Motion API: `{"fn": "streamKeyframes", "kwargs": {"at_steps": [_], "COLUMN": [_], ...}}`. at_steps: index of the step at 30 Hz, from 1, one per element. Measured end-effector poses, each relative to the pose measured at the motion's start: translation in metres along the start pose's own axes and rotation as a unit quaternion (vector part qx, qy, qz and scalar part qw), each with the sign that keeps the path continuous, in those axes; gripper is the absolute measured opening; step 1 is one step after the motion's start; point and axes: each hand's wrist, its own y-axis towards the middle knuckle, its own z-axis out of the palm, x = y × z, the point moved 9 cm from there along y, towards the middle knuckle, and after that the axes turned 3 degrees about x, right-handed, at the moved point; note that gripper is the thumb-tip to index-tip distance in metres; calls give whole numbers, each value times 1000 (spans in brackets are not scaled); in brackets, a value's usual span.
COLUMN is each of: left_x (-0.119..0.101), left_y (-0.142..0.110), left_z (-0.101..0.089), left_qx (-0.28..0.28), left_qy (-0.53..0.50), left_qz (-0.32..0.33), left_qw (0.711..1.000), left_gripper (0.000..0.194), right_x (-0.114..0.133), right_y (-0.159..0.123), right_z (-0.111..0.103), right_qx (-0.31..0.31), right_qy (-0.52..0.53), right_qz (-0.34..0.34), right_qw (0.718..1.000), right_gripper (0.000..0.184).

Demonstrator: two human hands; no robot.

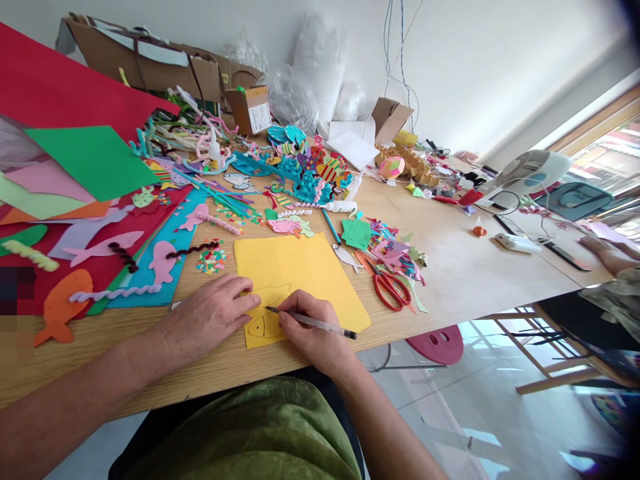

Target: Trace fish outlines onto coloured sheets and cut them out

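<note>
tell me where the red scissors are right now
In the head view, the red scissors lie just right of the yellow paper, near the front edge of the table.

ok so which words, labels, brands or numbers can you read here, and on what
None can be read.
White label on the small brown cardboard box: printed, too small and blurred.
Upright white plastic bottle: any markings too small to read.
Yellow paper sheet: pen-drawn lines, no words showing.

Green velvety garment (260,433), black clothing (140,450) beside it, 2 bare forearms (85,400).
</note>
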Motion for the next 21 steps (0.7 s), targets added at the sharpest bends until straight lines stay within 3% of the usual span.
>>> {"fn": "streamKeyframes", "kwargs": {"at_steps": [21], "left_x": [2], "left_y": [0], "left_z": [0], "left_qx": [-8], "left_qy": [-22], "left_qz": [-15], "left_qw": [1000], "left_gripper": [15], "right_x": [0], "right_y": [0], "right_z": [-2], "right_qx": [-6], "right_qy": [12], "right_qz": [2], "right_qw": [1000], "right_gripper": [5]}}
